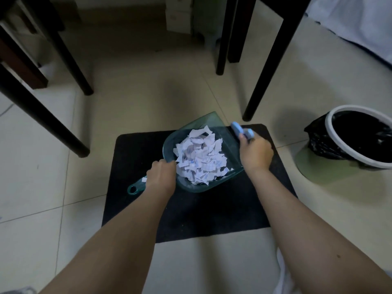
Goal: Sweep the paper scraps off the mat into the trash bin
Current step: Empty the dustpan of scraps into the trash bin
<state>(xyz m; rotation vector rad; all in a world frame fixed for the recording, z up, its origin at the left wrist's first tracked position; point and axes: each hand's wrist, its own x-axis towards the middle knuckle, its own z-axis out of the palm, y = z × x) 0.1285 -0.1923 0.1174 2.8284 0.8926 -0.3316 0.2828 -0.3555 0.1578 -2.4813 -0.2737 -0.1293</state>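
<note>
While the left hand (162,174) grips the dustpan (220,132), torn white paper scraps (201,158) fill it; the right hand (255,152) clasps a brush (241,129).

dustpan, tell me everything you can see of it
The translucent teal plastic dustpan is a shallow scoop with raised walls and a short handle that ends in a hanging hole. It is held above the black rectangular mat, its open lip pointing up and away. A heap of torn white paper scraps fills it. The left hand grips the handle; the right hand, which holds a light blue brush, is at its right wall.
</note>
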